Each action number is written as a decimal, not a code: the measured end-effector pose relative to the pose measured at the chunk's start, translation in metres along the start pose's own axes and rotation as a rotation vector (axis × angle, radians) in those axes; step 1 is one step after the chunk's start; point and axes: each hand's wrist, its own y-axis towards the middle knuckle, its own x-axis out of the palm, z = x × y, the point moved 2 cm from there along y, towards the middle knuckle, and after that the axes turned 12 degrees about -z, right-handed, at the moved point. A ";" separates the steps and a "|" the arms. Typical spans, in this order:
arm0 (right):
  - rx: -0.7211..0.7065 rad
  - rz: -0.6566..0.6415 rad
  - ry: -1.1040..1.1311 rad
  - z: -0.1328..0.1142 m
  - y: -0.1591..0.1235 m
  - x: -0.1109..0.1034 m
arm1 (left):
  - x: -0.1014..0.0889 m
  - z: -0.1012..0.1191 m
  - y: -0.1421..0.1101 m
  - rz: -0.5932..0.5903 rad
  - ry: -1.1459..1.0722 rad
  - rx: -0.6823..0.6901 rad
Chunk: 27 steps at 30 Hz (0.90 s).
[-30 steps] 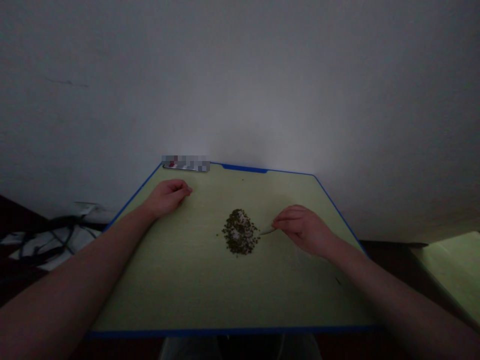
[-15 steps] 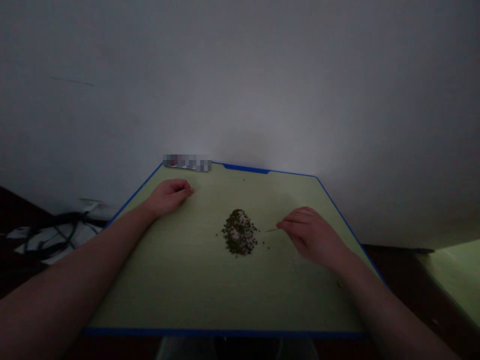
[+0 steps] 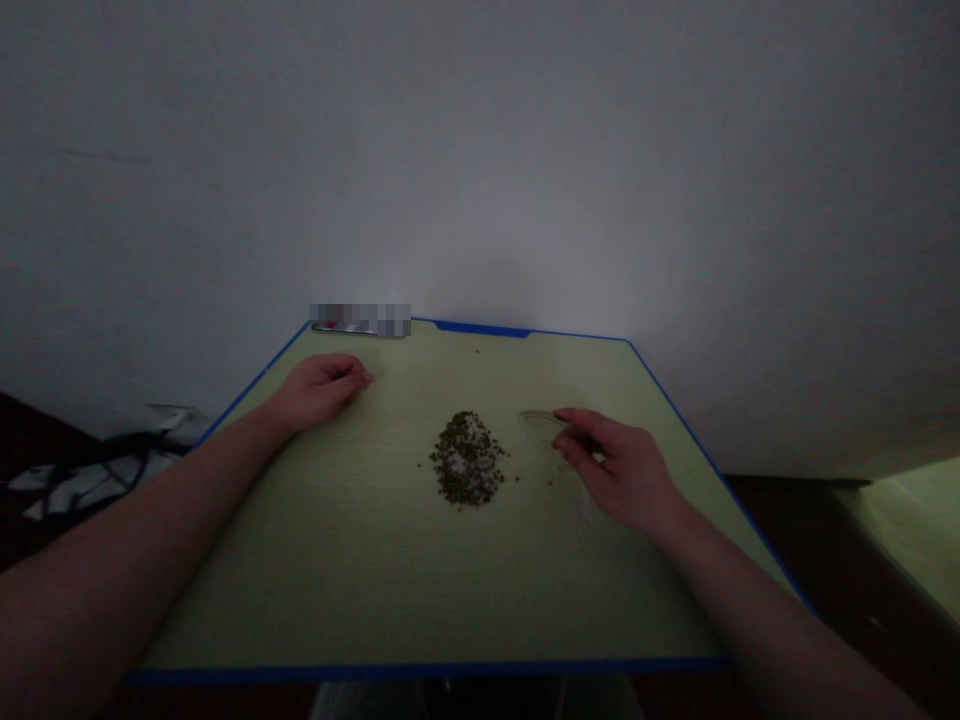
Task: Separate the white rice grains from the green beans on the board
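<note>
1. Left grip: released. Left hand (image 3: 319, 390) lying on the green cutting board (image 3: 300, 600), fingers loosely curled, nothing visible in them.
2. Right grip: uncertain. Right hand (image 3: 619, 470) above the board, fingertips at the edge of a clear plastic piece (image 3: 541, 425). Clenched or merely touching? Impossible to tell, with the plastic so faint and the light so dim.
3. Position: pile of dark green seeds (image 3: 466, 458), flecked with white, near the middle of the board, between the 2 hands and touching neither.
4. Risks, as a judgement:
   - a careless sweep of the clear plastic piece, with seeds scattering across the board;
   - too hard a push near the blue rim (image 3: 420, 668), with seeds rolling over the edge and onto the floor;
   - a slip of the thin, nearly see-through plastic from damp or weakly gripping fingers, with a drop straight onto the pile;
   - poor light, with dark seeds easily missed against the shadowed board.
5. Counts: 2 hands, 1 board, 1 pile, 1 clear plastic piece, and 1 blurred object (image 3: 360, 320) at the far edge of the board. Seeds in the pile — far too many and too small to count.
</note>
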 end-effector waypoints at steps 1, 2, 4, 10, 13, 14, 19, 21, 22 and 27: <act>0.037 -0.009 -0.002 0.001 0.001 0.000 | 0.000 0.001 0.000 -0.011 -0.028 -0.004; 0.065 -0.024 -0.017 0.002 0.002 0.001 | 0.000 0.002 -0.001 -0.025 -0.061 -0.007; 0.111 -0.058 -0.042 0.003 0.003 0.003 | 0.000 0.003 -0.002 -0.032 -0.097 -0.015; 0.174 -0.154 0.128 0.002 0.005 0.014 | 0.000 0.002 -0.002 -0.023 -0.105 -0.011; 0.225 -0.114 0.239 0.006 0.006 0.012 | -0.001 0.001 -0.002 -0.020 -0.086 -0.010; 0.245 -0.081 0.237 0.008 0.007 0.009 | -0.001 0.001 -0.002 -0.020 -0.079 -0.012; 0.293 -0.019 0.137 0.013 0.003 -0.010 | -0.001 0.003 -0.001 -0.025 -0.073 -0.015; 0.326 -0.027 0.171 0.011 -0.005 -0.019 | -0.001 0.001 0.000 -0.021 -0.086 -0.028; 0.346 -0.024 0.191 0.008 -0.010 -0.024 | 0.000 0.000 0.000 -0.018 -0.099 -0.033; 0.439 -0.046 0.244 -0.014 -0.043 -0.030 | -0.001 -0.003 0.000 -0.018 -0.122 -0.003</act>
